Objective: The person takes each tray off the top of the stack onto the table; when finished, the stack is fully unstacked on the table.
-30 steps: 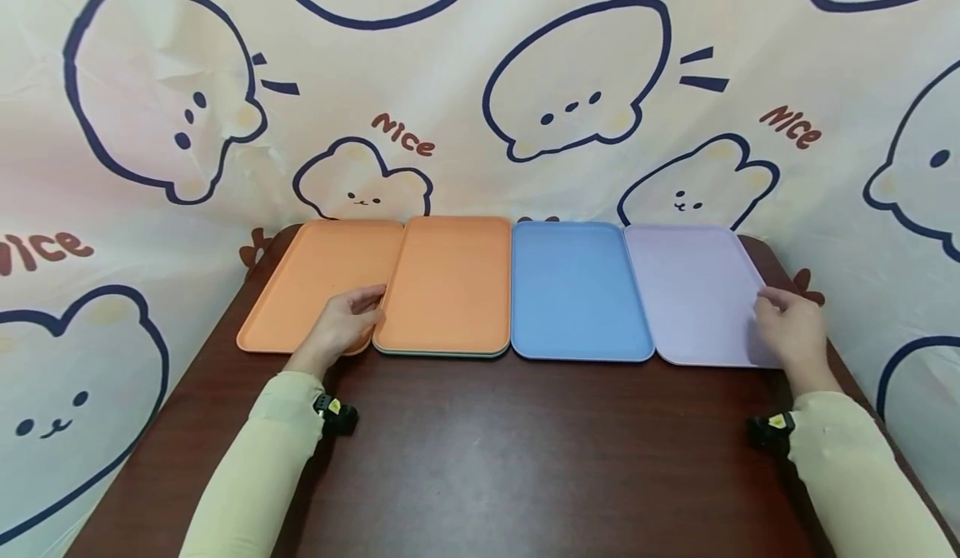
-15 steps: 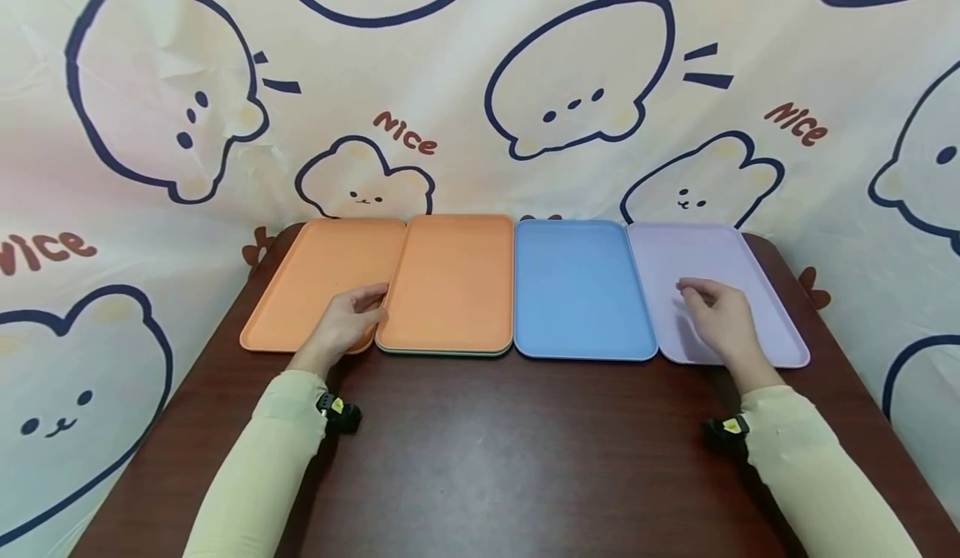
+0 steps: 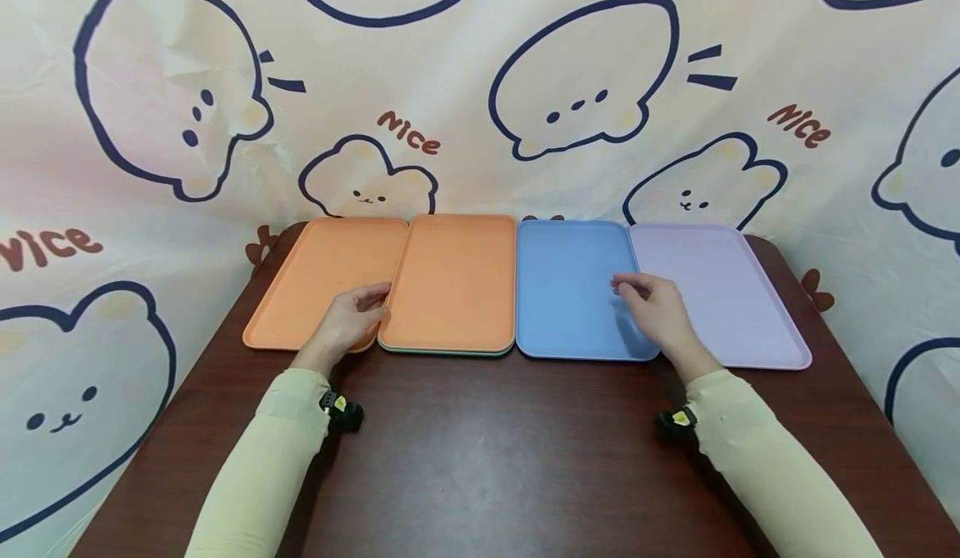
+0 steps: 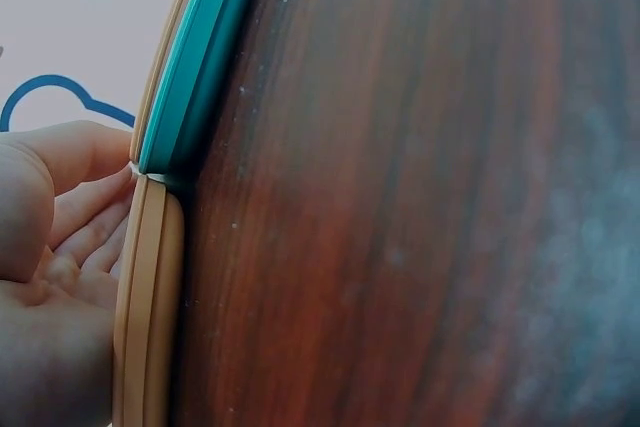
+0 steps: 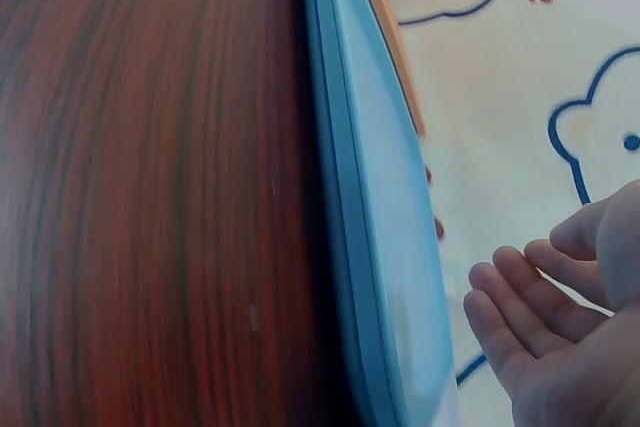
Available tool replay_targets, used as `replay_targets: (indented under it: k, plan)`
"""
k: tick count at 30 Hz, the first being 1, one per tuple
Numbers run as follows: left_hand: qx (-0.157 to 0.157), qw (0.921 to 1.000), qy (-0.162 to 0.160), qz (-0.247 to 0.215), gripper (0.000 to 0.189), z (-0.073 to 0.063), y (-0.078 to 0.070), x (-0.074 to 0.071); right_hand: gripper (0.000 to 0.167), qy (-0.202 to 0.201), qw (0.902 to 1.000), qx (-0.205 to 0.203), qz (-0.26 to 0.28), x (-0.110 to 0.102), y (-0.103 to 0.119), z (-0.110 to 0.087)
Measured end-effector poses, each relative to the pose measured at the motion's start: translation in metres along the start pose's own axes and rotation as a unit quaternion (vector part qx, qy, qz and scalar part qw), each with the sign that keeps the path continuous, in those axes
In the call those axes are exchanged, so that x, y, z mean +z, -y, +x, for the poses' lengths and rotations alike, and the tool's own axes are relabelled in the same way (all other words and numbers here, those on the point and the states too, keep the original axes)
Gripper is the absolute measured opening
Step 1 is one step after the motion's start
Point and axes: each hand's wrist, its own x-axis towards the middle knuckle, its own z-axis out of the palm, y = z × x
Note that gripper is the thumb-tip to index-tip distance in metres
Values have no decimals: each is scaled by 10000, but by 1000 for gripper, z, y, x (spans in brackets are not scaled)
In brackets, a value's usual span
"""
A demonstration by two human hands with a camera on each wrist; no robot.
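- Across the whole upper frame and down both sides hangs a pale cloth [image 3: 465, 83] printed with bear outlines and the word "Nice".
- At the lower left, a pale sleeve [image 3: 251, 475] slants up and rightward to the left wrist, where a small black device [image 3: 342, 413] sits on the inner side.
- Left of centre, the first orange tray [image 3: 330, 266] lies flat, its far edge near the cloth.
- Over that tray's right side is the left hand [image 3: 341, 321], back upward, fingers pointing right, thumb nearer the viewer. The fingers are loosely extended, their tips at the neighbouring tray's left edge; the left wrist view shows the thumb tip at the seam. Whether they press on that edge, I cannot tell.
- Just left of the middle, the second orange tray [image 3: 457, 283] lies on a green tray [image 4: 195, 67], whose rim shows beneath it.
- Right of the middle, the blue tray [image 3: 570, 275] lies beside the stack.
- Above its right side hovers the right hand [image 3: 660, 312], bent leftward, fingers loosely curved and holding nothing; the right wrist view shows thumb and fingers apart.
- A second black device [image 3: 675, 423] and a sleeve [image 3: 780, 466] run from that wrist to the lower right.
- At right, the purple tray [image 3: 727, 291] ends the row on the dark brown table [image 3: 480, 466].
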Motion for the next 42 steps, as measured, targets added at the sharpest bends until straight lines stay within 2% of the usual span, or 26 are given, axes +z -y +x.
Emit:
replay_targets:
  k: [5, 15, 25, 36, 42]
  plan:
    - [22, 10000, 8, -30, 57, 1, 0, 0, 34, 203, 9996, -215, 2, 21, 8, 7]
    - [-11, 10000, -6, -33, 57, 0, 0, 0, 35, 498, 9982, -183, 294, 57, 29, 16]
    - [-8, 10000, -46, -7, 56, -1, -2, 1, 37, 777, 9964, -7, 323, 84, 41, 29]
    - [35, 10000, 14, -60, 55, -2, -3, 1, 39, 841, 9947, 435, 412, 113, 48, 43]
    - [71, 10000, 21, -65, 56, -1, -2, 2, 42, 809, 9953, 428, 327, 126, 47, 49]
